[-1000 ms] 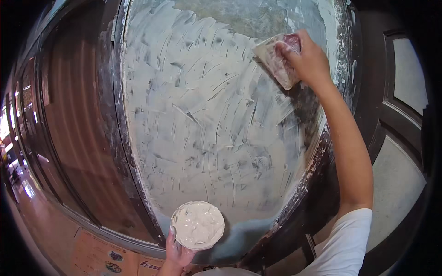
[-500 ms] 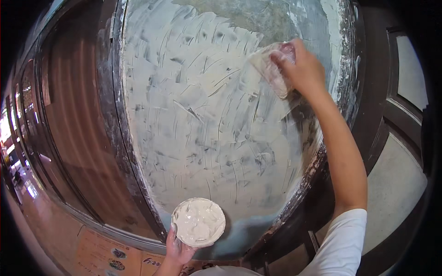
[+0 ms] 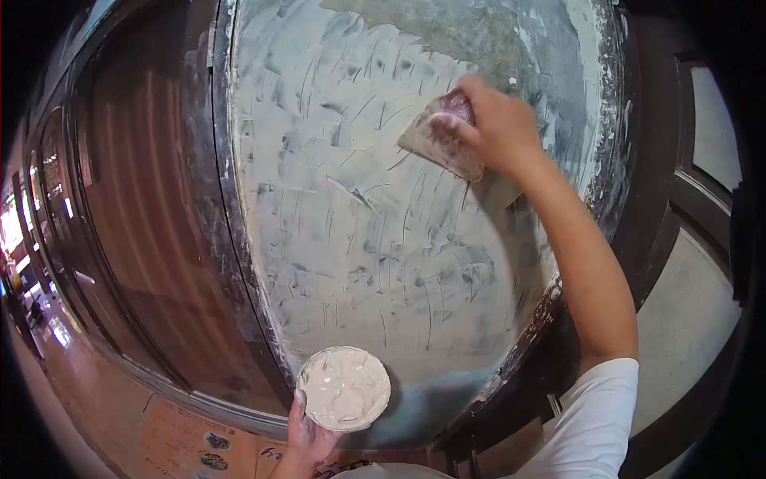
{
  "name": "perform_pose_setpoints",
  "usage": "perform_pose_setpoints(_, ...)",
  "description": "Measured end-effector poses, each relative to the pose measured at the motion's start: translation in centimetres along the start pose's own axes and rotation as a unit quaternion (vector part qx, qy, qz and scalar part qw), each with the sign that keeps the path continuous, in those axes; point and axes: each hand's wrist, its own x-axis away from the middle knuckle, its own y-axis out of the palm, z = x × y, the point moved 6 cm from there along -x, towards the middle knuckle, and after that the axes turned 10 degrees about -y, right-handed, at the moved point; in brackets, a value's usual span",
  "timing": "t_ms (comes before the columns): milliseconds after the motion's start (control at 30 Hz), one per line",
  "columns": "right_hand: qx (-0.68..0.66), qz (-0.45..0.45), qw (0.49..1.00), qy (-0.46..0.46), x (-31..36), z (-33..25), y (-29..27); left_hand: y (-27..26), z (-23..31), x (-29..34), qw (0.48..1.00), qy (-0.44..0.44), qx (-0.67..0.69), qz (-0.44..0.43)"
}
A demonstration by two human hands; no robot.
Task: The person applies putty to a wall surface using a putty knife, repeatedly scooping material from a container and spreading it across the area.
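My right hand (image 3: 501,128) is closed around a putty knife (image 3: 441,137), a wide scraper smeared with filler. Its broad edge lies against the wall panel (image 3: 359,239), which carries a pale, streaky coat with dark marks showing through. Low in the view, my left hand (image 3: 309,435) grips a round bowl (image 3: 309,405) from its lower left side. Thick cream-white filler (image 3: 347,387) fills the bowl almost to the rim. The fingers under the bowl are hidden.
A bare grey-green patch (image 3: 479,40) shows at the panel's top. Worn, flaking frame strips (image 3: 227,199) border it. Brown shutters (image 3: 140,176) stand at left, a dark panelled door (image 3: 686,207) at right. Printed cardboard (image 3: 187,439) lies on the floor below.
My right hand has swept the putty knife left and slightly downward across the panel. The view has shifted a little, while the left hand and bowl stay in nearly the same place.
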Motion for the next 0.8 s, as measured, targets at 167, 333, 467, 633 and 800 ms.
perform_pose_setpoints(167, 0.021, 0.039, 0.997, 0.064, -1.9, 0.7, -1.5, -0.6, 0.6, 0.8, 1.000, -0.002, 0.005, 0.010)
perform_pose_setpoints(333, 0.046, -0.014, 0.995, -0.084, -2.0, -4.1, 0.9, -0.8, 1.4, 1.6, 1.000, 0.010, 0.001, 0.015)
perform_pose_setpoints(467, 0.015, 0.054, 0.997, 0.061, -3.4, -1.4, -2.3, -0.8, 1.6, 2.2, 1.000, 0.019, 0.010, 0.021)
perform_pose_setpoints(633, 0.018, -0.052, 0.994, -0.093, -2.8, -5.5, 1.3, -1.3, 2.1, 2.9, 0.999, 0.020, 0.026, 0.016)
perform_pose_setpoints(800, 0.007, -0.002, 1.000, 0.005, -3.8, -4.5, -0.1, -1.0, 2.3, 3.5, 0.999, 0.041, 0.017, 0.032)
